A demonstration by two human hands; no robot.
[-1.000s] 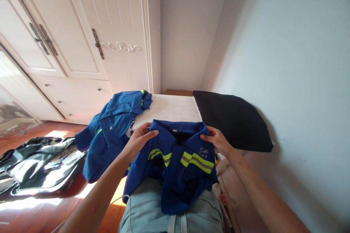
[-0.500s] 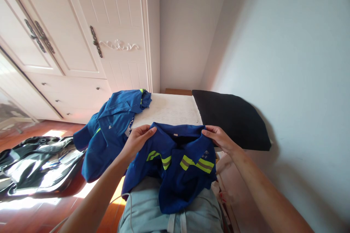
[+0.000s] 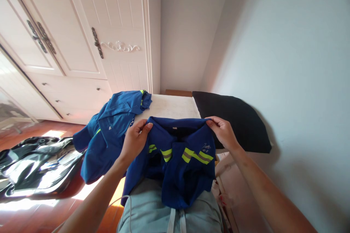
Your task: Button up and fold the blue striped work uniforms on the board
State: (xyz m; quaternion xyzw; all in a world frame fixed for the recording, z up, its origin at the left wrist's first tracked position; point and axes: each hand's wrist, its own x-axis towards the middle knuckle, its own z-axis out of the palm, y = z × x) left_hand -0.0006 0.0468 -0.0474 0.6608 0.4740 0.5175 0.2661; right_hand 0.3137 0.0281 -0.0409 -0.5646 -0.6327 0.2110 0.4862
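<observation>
A dark blue work jacket [image 3: 175, 167] with yellow-green and grey reflective bands hangs in front of my body, its collar stretched wide. My left hand [image 3: 137, 136] pinches the left end of the collar between thumb and fingers. At the opposite end, my right hand [image 3: 222, 131] grips the collar the same way. A small pale label shows inside the neck, and a light print is on the chest at the right. The lower part droops in folds over my grey clothing. Left of my left hand, another blue work garment [image 3: 115, 113] lies draped over the table edge.
Behind the jacket is a white tabletop [image 3: 171, 107], with a black cloth [image 3: 232, 122] on its right side by the wall. An open suitcase [image 3: 41, 164] with things inside lies on the wooden floor at left. A pale wardrobe [image 3: 117, 14] stands beyond.
Both hands have risen slightly and moved a little farther apart, pulling the collar straighter and tighter. The jacket's lower part has shifted slightly.
</observation>
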